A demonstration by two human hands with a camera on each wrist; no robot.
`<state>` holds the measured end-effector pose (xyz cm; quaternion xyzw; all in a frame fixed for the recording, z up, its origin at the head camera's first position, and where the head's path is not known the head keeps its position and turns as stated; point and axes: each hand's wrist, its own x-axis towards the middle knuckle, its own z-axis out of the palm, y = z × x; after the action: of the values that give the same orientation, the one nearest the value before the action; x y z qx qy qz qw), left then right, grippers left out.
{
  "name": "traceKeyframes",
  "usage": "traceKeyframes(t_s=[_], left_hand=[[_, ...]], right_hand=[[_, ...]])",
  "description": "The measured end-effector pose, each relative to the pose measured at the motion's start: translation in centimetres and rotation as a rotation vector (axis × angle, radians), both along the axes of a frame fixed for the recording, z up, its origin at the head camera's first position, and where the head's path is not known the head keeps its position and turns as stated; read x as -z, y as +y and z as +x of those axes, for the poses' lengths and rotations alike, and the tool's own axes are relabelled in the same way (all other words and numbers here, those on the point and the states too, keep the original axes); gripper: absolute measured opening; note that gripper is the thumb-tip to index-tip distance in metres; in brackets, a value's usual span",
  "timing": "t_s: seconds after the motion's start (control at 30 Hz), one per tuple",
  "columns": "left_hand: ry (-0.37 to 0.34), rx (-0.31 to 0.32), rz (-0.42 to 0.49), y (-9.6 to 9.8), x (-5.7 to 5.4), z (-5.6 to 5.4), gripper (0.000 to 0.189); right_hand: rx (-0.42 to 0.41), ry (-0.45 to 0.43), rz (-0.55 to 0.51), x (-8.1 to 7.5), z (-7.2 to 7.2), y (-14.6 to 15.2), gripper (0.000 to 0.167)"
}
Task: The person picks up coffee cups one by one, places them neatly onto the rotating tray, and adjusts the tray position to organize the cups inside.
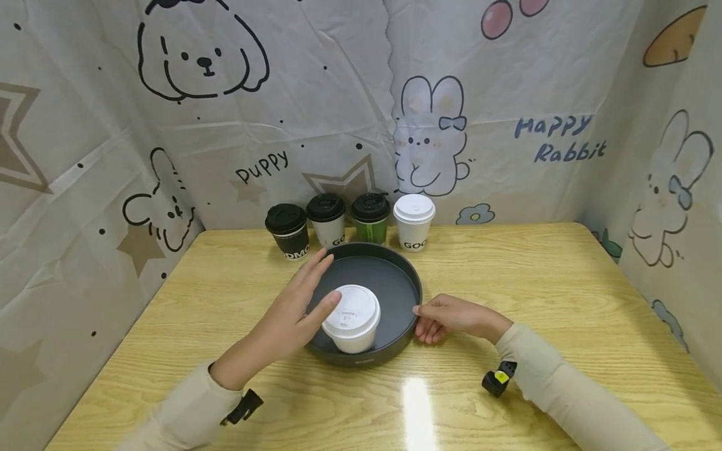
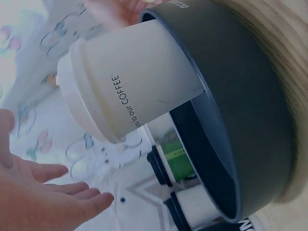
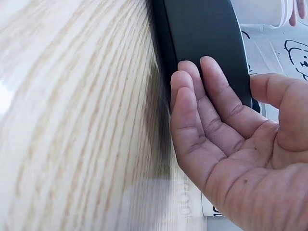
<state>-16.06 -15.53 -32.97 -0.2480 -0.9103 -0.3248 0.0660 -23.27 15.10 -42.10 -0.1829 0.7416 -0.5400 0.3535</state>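
A round dark grey pan [image 1: 395, 285] rests on the table, and a white paper coffee cup [image 1: 354, 341] with a white lid stands inside it, toward the near left. My left hand [image 1: 287, 313] hovers over the pan's left side with fingers extended, its thumb overlapping the cup's lid in the head view. The left wrist view shows that hand [image 2: 43, 183] apart from the cup [image 2: 144, 72]. At the pan's right side, my right hand [image 1: 451, 316] holds the wall, thumb at the rim and curled fingers [image 3: 216, 79] against the outside.
Behind the pan stand several lidded paper cups in a row: a black one [image 1: 291, 241], a white one with a black lid [image 1: 331, 232], a green one [image 1: 371, 232] and an all-white one [image 1: 413, 228]. A printed cloth [image 1: 338, 94] hangs around the wooden table [image 1: 507, 269].
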Motion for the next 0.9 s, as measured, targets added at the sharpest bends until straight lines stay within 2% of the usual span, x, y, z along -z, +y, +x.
traceKeyframes(t_s=[0.13,0.33,0.47,0.63,0.77,0.9], left_hand=[[-0.016,-0.109,0.041,-0.6,1.1,0.2,0.063],[-0.054,-0.211,-0.032,-1.5,3.4,1.2,0.066],[-0.083,-0.223,-0.112,-2.0,5.2,2.2,0.068],[-0.081,-0.231,-0.213,-2.0,7.2,3.6,0.071],[-0.088,-0.247,-0.274,-1.7,8.0,4.6,0.075],[-0.089,-0.256,-0.306,-1.4,8.3,5.0,0.078]], right_hand=[[-0.005,0.007,0.004,-0.1,0.0,0.0,0.047],[-0.008,0.021,0.014,-0.2,0.0,0.0,0.047],[-0.013,0.032,0.023,-0.2,0.1,0.1,0.048],[-0.026,0.084,0.069,-0.5,-0.2,0.2,0.05],[-0.011,0.149,0.131,-0.9,-0.6,0.3,0.052],[0.023,0.205,0.166,-1.2,-1.3,0.2,0.051]])
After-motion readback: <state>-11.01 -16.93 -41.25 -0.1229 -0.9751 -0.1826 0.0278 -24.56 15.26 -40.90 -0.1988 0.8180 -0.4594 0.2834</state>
